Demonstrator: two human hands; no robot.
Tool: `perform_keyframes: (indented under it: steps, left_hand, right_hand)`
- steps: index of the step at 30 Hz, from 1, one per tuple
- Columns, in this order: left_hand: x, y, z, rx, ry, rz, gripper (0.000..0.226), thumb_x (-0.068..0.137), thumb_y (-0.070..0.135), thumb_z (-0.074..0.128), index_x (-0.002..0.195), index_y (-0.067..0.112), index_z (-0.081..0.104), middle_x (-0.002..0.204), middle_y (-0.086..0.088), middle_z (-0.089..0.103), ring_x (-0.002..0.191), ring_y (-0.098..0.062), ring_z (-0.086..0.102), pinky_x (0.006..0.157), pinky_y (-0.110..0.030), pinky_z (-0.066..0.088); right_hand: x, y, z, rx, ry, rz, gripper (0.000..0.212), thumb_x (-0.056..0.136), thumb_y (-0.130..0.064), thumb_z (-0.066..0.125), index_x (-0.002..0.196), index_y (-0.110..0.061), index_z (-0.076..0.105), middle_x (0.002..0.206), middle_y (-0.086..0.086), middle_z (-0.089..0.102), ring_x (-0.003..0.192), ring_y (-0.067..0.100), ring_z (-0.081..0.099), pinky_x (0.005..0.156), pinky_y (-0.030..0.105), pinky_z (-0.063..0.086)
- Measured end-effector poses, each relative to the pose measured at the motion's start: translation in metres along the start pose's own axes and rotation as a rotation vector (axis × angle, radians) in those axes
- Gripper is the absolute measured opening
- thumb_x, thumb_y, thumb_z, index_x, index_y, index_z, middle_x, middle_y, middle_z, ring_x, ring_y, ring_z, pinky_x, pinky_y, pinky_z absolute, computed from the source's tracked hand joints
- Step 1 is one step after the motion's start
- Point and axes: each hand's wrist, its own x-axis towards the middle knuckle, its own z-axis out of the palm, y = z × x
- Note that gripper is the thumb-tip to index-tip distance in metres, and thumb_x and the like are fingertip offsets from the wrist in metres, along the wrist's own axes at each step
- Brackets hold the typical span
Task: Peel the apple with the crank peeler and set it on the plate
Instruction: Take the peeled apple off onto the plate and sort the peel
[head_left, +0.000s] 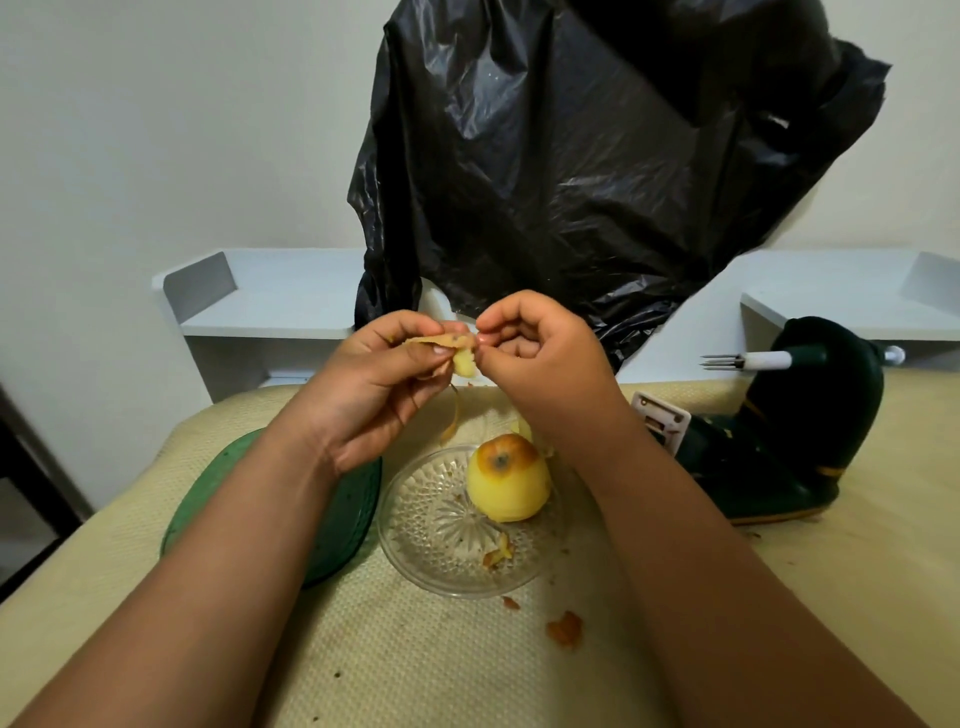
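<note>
A peeled yellow apple (508, 480), with a ring of red skin left around its top, sits on the cut-glass plate (415, 525) in the middle of the table. Above it, my left hand (374, 384) and my right hand (540, 358) are raised together, both pinching a strip of apple peel (457, 353) whose thin tail curls down toward the plate. The dark green crank peeler (779, 447) stands at the right, its bare three-pronged fork (719, 361) pointing left.
A green ribbed mat (343, 519) lies left of the plate, partly under my left forearm. Peel scraps (565, 627) dot the yellow tablecloth and the plate. A black plastic bag (597, 156) hangs behind, between white shelves (270, 301).
</note>
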Motion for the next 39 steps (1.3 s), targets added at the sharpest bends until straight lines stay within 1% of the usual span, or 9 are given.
perform_keyframes:
  steps: [6,11,18,21,24,27,30,34,39]
  left_hand:
    - [-0.0039,-0.0002,0.0013,0.141,-0.074,-0.074,0.024,0.071,-0.004,0.067,0.068,0.019,0.076,0.108,-0.009,0.078,0.082,-0.015,0.073,0.072,-0.021,0.062]
    - [-0.0044,-0.0014,0.0031,0.178,-0.083,-0.029,0.025,0.069,-0.004,0.068,0.067,0.019,0.077,0.098,-0.01,0.079,0.081,-0.016,0.074,0.072,-0.021,0.062]
    - [-0.0018,-0.004,0.0021,0.068,-0.07,0.049,0.021,0.071,0.0,0.07,0.069,0.02,0.077,0.088,-0.006,0.079,0.08,-0.013,0.076,0.073,-0.021,0.062]
    - [-0.0001,-0.0011,-0.0008,0.009,0.004,0.082,0.025,0.074,-0.002,0.065,0.068,0.019,0.077,0.082,-0.004,0.078,0.076,-0.011,0.075,0.07,-0.02,0.061]
    - [0.0015,0.0035,-0.0038,-0.058,0.085,0.13,0.027,0.074,-0.001,0.063,0.065,0.02,0.078,0.082,-0.004,0.079,0.076,-0.01,0.076,0.067,-0.019,0.06]
    - [0.0018,0.0049,-0.0058,-0.092,0.073,0.118,0.028,0.075,-0.001,0.062,0.065,0.02,0.078,0.082,-0.004,0.08,0.075,-0.01,0.076,0.067,-0.019,0.06]
    - [-0.0002,0.0007,-0.0051,-0.01,-0.022,0.015,0.026,0.076,-0.001,0.063,0.07,0.019,0.078,0.084,-0.006,0.079,0.071,-0.01,0.074,0.067,-0.019,0.061]
    - [-0.0021,-0.0025,-0.0015,0.036,-0.079,-0.017,0.023,0.075,0.0,0.066,0.072,0.019,0.077,0.084,-0.006,0.077,0.068,-0.009,0.072,0.067,-0.019,0.061]
    - [-0.0029,-0.0039,0.0002,0.069,-0.113,-0.049,0.017,0.077,0.002,0.068,0.078,0.017,0.076,0.078,-0.005,0.073,0.065,-0.008,0.07,0.065,-0.017,0.06]
  right_hand:
    - [0.0006,0.0024,0.0015,-0.141,0.089,-0.008,0.024,0.078,-0.012,0.075,0.075,-0.028,0.057,0.067,-0.01,0.058,0.055,-0.001,0.053,0.056,0.017,0.048]
    - [-0.0001,0.0034,0.0019,-0.252,0.125,0.061,0.026,0.079,-0.026,0.077,0.073,-0.024,0.051,0.065,-0.004,0.056,0.065,0.028,0.066,0.058,0.037,0.056]
    - [-0.0016,0.0007,0.0027,0.05,-0.052,0.176,0.008,0.085,-0.024,0.066,0.081,-0.019,0.062,0.065,0.001,0.061,0.056,0.011,0.061,0.052,0.022,0.051]
    - [-0.0013,-0.0019,0.0004,0.144,-0.094,0.231,0.021,0.085,-0.033,0.061,0.083,-0.013,0.065,0.069,0.002,0.062,0.054,0.01,0.059,0.05,0.02,0.048]
    - [0.0002,-0.0021,-0.0034,0.046,-0.087,0.223,0.008,0.083,-0.022,0.061,0.083,-0.02,0.069,0.066,-0.003,0.061,0.056,0.009,0.059,0.053,0.022,0.05]
    - [0.0004,0.0007,-0.001,-0.095,-0.038,0.15,0.017,0.083,-0.011,0.063,0.081,-0.027,0.07,0.066,-0.009,0.063,0.06,0.009,0.059,0.059,0.032,0.056]
    - [0.0007,0.0,0.0005,-0.054,0.013,0.083,0.022,0.086,-0.011,0.066,0.079,-0.031,0.071,0.074,-0.01,0.067,0.068,0.005,0.061,0.063,0.023,0.053]
    - [-0.0009,-0.002,-0.0005,-0.013,-0.009,0.054,0.016,0.084,-0.018,0.068,0.081,-0.033,0.072,0.073,-0.004,0.066,0.071,0.012,0.063,0.068,0.032,0.056]
    - [-0.0023,-0.0027,0.0048,-0.015,-0.063,0.077,0.024,0.088,-0.004,0.062,0.089,-0.026,0.072,0.078,-0.006,0.068,0.071,0.0,0.061,0.065,0.016,0.049]
